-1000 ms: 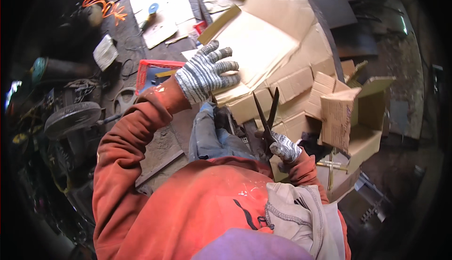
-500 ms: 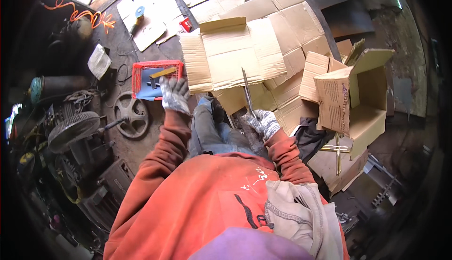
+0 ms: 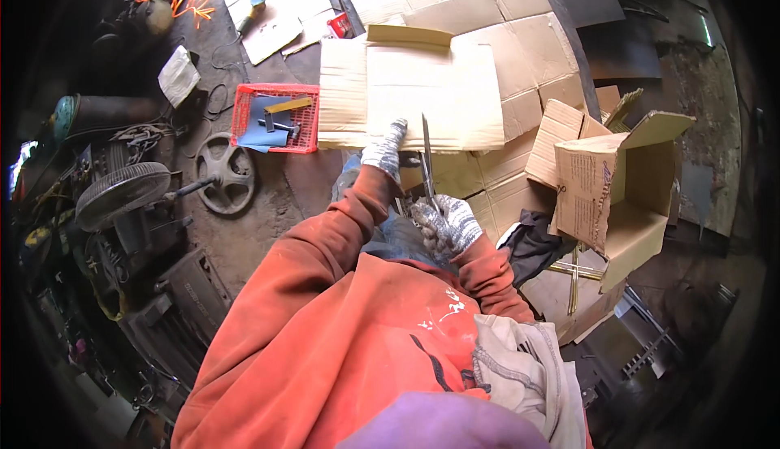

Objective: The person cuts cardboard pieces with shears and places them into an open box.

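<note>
An opened-out cardboard box lies in front of me, its near edge toward my legs. My left hand, in a grey-white knit glove, pinches that near edge, with a digit on top and the rest partly hidden below. In my right hand, gloved alike, is a long, narrow, pointed metal blade. The fingers wrap round its lower end, so its handle is hidden. The blade points away from me, upright across the cardboard's near edge, close to the right of my left hand.
Left of the cardboard sits a red plastic basket holding a blue sheet and a yellow-handled tool. Further left are a spoked wheel and a fan. An open cardboard box stands at right. An angle grinder lies far left.
My left hand has moved right, from beside the red basket to the cardboard's near edge, and closed on it. My right hand still holds the blade in nearly the same place.
</note>
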{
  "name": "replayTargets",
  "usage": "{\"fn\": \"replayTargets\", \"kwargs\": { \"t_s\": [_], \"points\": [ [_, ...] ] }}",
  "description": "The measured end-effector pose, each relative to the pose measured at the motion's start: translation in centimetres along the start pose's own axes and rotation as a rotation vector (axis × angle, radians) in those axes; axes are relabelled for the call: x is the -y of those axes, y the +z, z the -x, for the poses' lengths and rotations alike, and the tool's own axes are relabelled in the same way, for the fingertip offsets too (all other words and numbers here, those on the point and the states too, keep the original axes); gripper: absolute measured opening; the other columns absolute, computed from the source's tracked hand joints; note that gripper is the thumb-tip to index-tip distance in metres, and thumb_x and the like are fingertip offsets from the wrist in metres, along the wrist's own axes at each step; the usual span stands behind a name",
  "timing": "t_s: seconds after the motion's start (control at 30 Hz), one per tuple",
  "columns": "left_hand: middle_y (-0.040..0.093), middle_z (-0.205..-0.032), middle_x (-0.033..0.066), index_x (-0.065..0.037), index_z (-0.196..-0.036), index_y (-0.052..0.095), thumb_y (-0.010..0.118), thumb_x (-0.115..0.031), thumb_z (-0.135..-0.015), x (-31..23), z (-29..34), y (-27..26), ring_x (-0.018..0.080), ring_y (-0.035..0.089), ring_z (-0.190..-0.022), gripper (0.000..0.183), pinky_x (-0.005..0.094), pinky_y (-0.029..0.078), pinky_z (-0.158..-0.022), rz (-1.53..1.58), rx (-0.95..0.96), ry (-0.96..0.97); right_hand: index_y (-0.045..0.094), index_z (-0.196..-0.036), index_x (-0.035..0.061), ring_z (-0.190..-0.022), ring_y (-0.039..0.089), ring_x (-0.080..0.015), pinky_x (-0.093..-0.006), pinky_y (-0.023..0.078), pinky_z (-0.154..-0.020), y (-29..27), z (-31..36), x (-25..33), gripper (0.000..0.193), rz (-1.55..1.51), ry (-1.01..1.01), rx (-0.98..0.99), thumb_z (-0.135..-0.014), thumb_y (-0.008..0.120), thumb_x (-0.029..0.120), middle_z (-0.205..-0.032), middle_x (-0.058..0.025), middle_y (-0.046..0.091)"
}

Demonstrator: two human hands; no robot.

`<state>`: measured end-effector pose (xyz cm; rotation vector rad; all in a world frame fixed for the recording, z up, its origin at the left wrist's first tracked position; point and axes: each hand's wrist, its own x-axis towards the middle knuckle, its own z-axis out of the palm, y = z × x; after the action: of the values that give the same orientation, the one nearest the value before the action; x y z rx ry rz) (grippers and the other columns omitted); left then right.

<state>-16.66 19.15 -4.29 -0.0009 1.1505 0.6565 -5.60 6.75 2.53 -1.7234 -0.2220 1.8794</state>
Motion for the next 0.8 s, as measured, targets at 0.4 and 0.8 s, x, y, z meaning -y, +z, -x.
{"fn": "replayTargets", "kwargs": {
  "t_s": [0.4,0.8],
  "points": [
    [0.063,-0.099,0.0071,-0.006,-0.118,0.058,0.066,-0.035,-0.087,3.9,-3.6,-1.7,0.0191,0.057,-0.075,0.043,0.0356,0.050,-0.061,-0.136,0.003,0.188,0.062,-0.082,0.0023,-0.048,0.047,-0.0098,-0.0261,0.036,-0.042,0.1,-3.0,-0.6,0.025,0.061,-0.111,-0.066,-0.087,0.070,0.026,-0.061,-0.0014,0.056],
    [0.059,-0.076,0.0047,-0.010,-0.103,0.062,0.069,-0.043,-0.084,2.2,1.2,0.0,0.0185,0.052,-0.059,0.039,0.0358,0.044,-0.051,-0.007,0.021,-0.051,0.062,-0.081,0.0025,-0.051,0.052,-0.0116,-0.0249,0.040,-0.045,0.4,-2.5,2.0,0.030,-0.028,-0.184,0.080,-0.089,0.065,0.031,-0.065,-0.0055,0.060]
  ]
}}
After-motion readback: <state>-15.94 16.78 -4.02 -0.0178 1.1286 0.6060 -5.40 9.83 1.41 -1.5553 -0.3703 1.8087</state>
